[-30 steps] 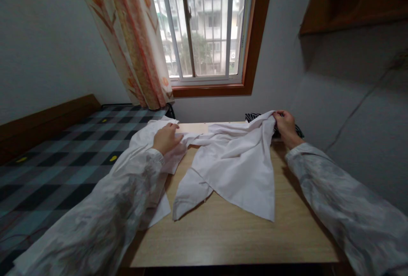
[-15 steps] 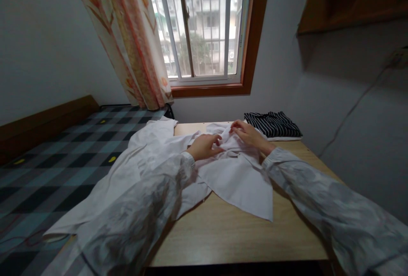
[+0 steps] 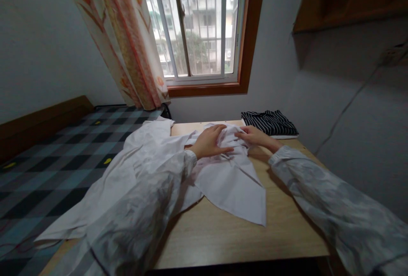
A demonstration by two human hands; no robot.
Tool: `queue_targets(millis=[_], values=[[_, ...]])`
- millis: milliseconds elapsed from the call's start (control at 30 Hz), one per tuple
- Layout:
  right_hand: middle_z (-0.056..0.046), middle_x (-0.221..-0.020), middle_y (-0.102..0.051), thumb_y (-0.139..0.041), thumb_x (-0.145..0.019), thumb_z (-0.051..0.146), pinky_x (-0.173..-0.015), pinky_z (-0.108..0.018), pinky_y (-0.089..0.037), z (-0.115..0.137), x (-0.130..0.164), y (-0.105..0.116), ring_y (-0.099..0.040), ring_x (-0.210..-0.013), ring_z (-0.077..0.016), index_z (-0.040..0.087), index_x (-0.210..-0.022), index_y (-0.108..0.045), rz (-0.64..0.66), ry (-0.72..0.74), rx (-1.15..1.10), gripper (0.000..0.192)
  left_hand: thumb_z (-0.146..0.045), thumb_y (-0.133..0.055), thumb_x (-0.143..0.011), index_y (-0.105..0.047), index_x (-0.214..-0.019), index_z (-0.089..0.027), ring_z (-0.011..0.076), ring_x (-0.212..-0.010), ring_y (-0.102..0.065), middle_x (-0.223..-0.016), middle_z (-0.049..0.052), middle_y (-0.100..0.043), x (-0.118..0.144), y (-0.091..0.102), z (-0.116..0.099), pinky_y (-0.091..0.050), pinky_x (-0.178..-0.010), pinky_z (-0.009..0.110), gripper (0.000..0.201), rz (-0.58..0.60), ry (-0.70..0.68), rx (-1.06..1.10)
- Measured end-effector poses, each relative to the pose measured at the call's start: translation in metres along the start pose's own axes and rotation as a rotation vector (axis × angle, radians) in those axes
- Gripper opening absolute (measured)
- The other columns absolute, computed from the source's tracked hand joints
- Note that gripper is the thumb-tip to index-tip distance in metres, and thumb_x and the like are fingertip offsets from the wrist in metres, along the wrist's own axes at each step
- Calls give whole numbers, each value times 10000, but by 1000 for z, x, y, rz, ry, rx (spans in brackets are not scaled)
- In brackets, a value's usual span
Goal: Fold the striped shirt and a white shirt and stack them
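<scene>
Both hands in on the white cloth, with the striped pile close by

Here's the left hand [image 3: 208, 142], thumb spread well away from the fingers, lying over the bunched white cloth [image 3: 236, 182] with nothing clamped in that wide gap. Across from it, the right hand [image 3: 253, 136] has its fingers curled down at the far right of the bunch; whether they truly pinch the fabric, I cannot tell.

The cloth sprawls over the middle and left of the wooden table [image 3: 255, 242], one pointed corner lying flat toward the near side, the rest running left under the forearm. And there's the danger: its near left end spreads past the table's left edge, so its own weight could drag it down beside the checked bed [image 3: 63, 157]. A pull from one side alone could skew those creases, too. The left sleeve [image 3: 137, 216] lies right across the fabric and might snag it or pin it.

Far right, the folded striped garment [image 3: 270, 123] sits just beyond the right hand; a wide sweep that way could knock it askew. Beyond the table, the wall and window [image 3: 204, 33] close off the far side, the curtain [image 3: 124, 46] hanging at the left.
</scene>
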State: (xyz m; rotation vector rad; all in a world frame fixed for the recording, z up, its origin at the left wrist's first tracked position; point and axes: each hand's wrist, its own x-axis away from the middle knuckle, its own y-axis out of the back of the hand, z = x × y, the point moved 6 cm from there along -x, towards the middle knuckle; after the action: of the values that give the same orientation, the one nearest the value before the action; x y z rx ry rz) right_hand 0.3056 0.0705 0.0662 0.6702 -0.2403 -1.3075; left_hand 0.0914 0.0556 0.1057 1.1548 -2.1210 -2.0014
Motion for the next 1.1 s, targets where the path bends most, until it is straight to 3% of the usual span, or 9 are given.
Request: queue_targets(millis=[133, 267, 367, 500, 633, 700, 833, 967, 1100], values=[[-99, -939, -799, -501, -973, 765, -812, -354, -596, 18, -9, -15, -727, -868, -248, 181, -954, -771, 1, 7, -299, 644, -574, -807, -895, -657, -1376, -188, 385, -1166, -717, -1281, 187, -759, -13, -7, -3, -522, -1000, 465, 634, 76, 126, -78], [-117, -1127, -811, -482, -1013, 542, -1057, -436, -568, 20, -5, -8, -743, -1091, -278, 201, -1045, -777, -64, 132, -230, 452, -441, -680, -974, -765, -1014, -228, 325, -952, -733, -980, 112, -788, -4, 5, 18, -497, -842, 391, 233, 127, 287, -86], [-113, -1314, -781, -606, -943, 410, -1189, -490, -486, 15, 5, -3, -698, -1274, -308, 221, -1212, -774, -97, 292, 11, 370, -425, -625, -989, -781, -1014, -229, 269, -870, -701, -923, 72, -780, 5, 26, 33, -481, -794, 344, 252, 31, 300, 52], [-134, -1550, -658, -744, -892, 377, -1252, -527, -420, 4, 7, -12, -609, -1432, -337, 244, -1524, -628, -137, 405, 201, 657, -448, -600, -996, -759, -1055, -185, 225, -891, -668, -969, 54, -775, 6, 48, 43, -497, -805, 301, 313, -76, 206, 343], [-162, -1421, -706, -850, -853, 434, -1129, -520, -501, -10, -11, -24, -656, -1274, -356, 215, -1632, -527, -194, 346, 305, 872, -495, -678, -959, -740, -981, -169, 214, -937, -669, -977, 48, -766, 3, 60, 50, -520, -878, 303, 332, -122, 138, 537], [-129, -1233, -758, -863, -848, 399, -1043, -475, -521, -13, -19, -33, -664, -1132, -334, 214, -1534, -642, -141, 316, 403, 744, -510, -725, -935, -745, -965, -167, 212, -936, -673, -976, 50, -767, 5, 65, 56, -529, -891, 309, 345, -145, 147, 594], [-109, -1030, -754, -731, -949, 287, -960, -405, -494, -6, -18, -50, -617, -1017, -295, 225, -1012, -827, -68, 327, 539, 130, -549, -794, -887, -767, -1025, -170, 217, -941, -688, -1015, 59, -781, 15, 74, 67, -545, -874, 312, 404, -185, 237, 722], [-90, -1013, -740, -607, -1013, 329, -916, -368, -483, 0, -10, -47, -619, -997, -267, 228, -897, -715, -175, 328, 350, 188, -629, -811, -854, -773, -1091, -165, 223, -904, -690, -992, 59, -789, 33, 79, 83, -541, -815, 304, 523, -249, 405, 793], [3, -783, -614, -544, -1006, 523, -710, -304, -455, -22, -14, -20, -554, -765, -202, 256, -833, -566, -452, 150, -52, 319, -758, -759, -837, -775, -1090, -155, 233, -864, -682, -946, 67, -786, 54, 79, 108, -524, -761, 305, 654, -314, 531, 754]])
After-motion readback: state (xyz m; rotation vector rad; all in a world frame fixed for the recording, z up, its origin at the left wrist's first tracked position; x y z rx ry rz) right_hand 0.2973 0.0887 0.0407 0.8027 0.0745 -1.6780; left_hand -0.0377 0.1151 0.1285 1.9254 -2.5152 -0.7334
